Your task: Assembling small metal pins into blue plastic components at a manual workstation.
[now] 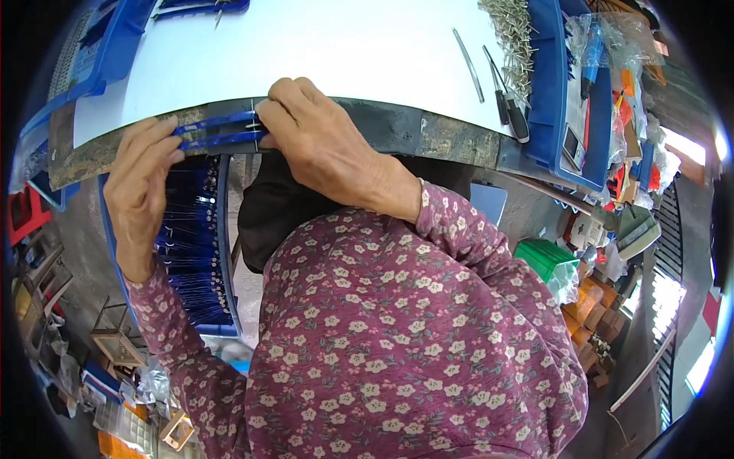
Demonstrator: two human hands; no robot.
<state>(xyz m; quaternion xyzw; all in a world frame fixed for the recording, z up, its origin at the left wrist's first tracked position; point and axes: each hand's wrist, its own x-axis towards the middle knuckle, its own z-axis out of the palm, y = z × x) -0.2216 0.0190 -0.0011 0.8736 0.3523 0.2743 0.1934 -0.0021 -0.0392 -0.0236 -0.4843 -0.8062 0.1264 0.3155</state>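
Two slim blue strips point(220, 121) lie side by side over the front edge of the worktable point(397, 131), a thin silvery piece crossing them near their right end. My left hand point(138, 180) has its fingers closed around their left end. At the other end, my right hand point(325, 149) pinches the strips between bent fingers and thumb; the fingertips are partly hidden. Below my left hand, a blue bin point(224, 252) holds many similar dark blue pieces with shiny metal ends.
A pile of small metal pins point(511, 38) sits at the back right, beside a blue crate point(544, 92). Black-handled tools point(516, 118) and a thin metal rod point(469, 65) rest on the white surface. Another blue crate point(115, 57) stands at the left. A green crate point(544, 258) is further right.
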